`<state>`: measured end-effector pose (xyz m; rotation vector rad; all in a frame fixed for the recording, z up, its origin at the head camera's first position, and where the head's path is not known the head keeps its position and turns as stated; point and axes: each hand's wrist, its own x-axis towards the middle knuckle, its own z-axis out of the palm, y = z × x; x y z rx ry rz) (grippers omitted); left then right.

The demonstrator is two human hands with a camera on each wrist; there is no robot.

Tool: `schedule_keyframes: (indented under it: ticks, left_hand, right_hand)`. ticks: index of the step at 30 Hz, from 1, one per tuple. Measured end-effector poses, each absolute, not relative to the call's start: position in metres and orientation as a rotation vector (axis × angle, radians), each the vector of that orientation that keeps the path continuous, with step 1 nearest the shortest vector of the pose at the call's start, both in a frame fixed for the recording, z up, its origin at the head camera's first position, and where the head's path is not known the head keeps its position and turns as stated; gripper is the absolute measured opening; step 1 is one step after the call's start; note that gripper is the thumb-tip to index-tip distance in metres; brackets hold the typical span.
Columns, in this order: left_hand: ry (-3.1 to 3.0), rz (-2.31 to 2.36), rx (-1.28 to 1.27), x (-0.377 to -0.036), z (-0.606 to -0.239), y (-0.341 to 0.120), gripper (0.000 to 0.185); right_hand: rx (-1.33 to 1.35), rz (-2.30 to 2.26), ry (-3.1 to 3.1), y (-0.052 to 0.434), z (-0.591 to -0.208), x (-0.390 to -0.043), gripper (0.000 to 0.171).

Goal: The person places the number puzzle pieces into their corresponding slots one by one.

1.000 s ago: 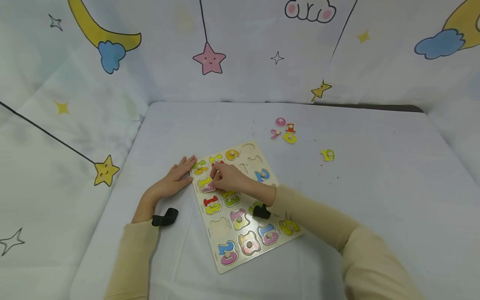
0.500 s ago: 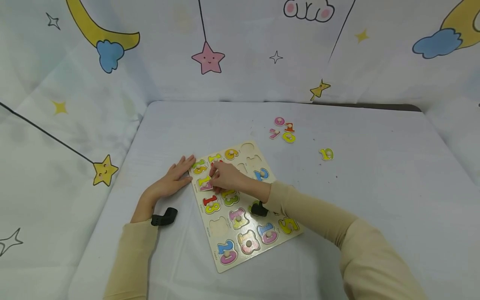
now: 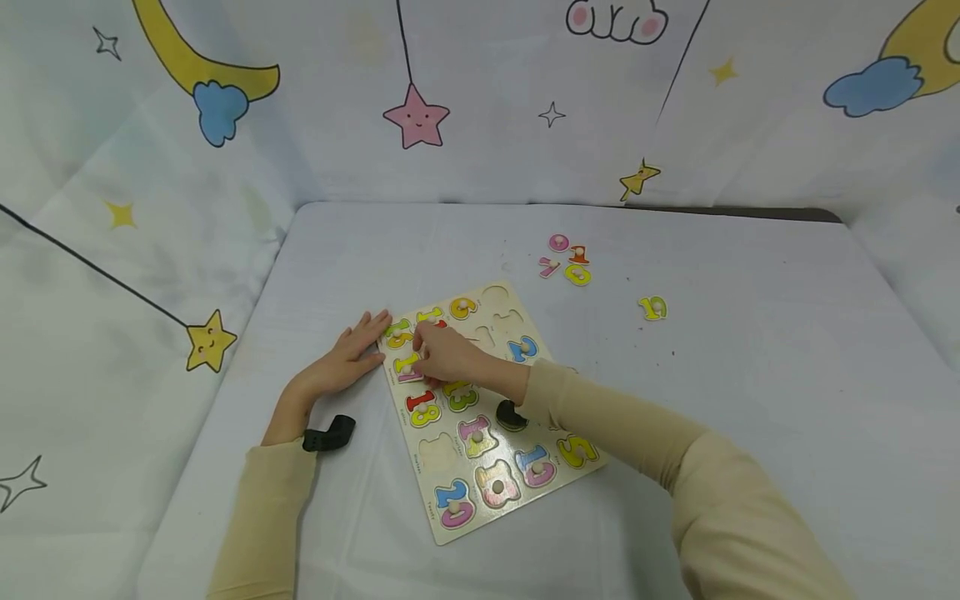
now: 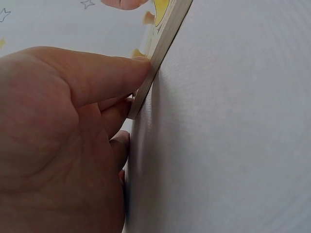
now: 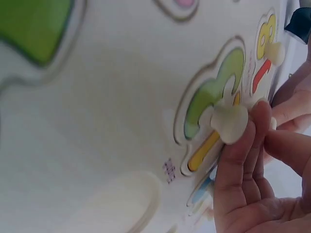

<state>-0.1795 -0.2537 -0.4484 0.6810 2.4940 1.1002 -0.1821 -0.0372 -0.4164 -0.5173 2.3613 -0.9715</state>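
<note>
A wooden number puzzle board (image 3: 471, 533) lies at an angle on the white-covered table in the head view. The right hand (image 3: 453, 357) is over its left part and pinches the small knob of the yellow-and-pink 17 puzzle piece (image 3: 406, 367). In the right wrist view its thumb and fingers (image 5: 234, 179) meet around that knob, just past the 13 piece (image 5: 209, 99). The left hand (image 3: 347, 358) lies with fingers extended at the board's upper left corner. The left wrist view shows its thumb (image 4: 112, 73) against the board's edge.
Several loose number pieces lie beyond the board, among them a pink 0 (image 3: 558, 242), a red 1 (image 3: 578, 254) and a yellow 0 (image 3: 577, 275). A yellow-green two-digit piece (image 3: 652, 308) lies farther right. The board has bare recesses, one at lower left (image 3: 437, 455).
The right hand has shifted slightly left with the 17 piece, which now looks more level with the board. The left hand has stayed in place.
</note>
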Motion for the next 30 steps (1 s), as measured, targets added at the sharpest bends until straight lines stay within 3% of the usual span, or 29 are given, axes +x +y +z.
schedule_keyframes:
  ticks: [9, 20, 24, 30]
  left_hand:
    - [2.500, 1.102, 0.676, -0.179, -0.449, -0.254, 0.060]
    - [2.514, 1.083, 0.665, -0.179, -0.448, -0.254, 0.061]
    - [2.515, 1.074, 0.657, -0.180, -0.449, -0.254, 0.061]
    - [2.509, 1.073, 0.670, -0.179, -0.450, -0.254, 0.061]
  right_hand:
    - [-0.573, -0.720, 2.445, -0.042, -0.420, -0.184, 0.020]
    - [-0.624, -0.651, 2.483, -0.044, -0.417, -0.181, 0.007]
    - [-0.624, -0.616, 2.474, -0.042, -0.411, -0.177, 0.012]
    - [-0.665, -0.625, 2.440, -0.026, -0.401, -0.170, 0.034]
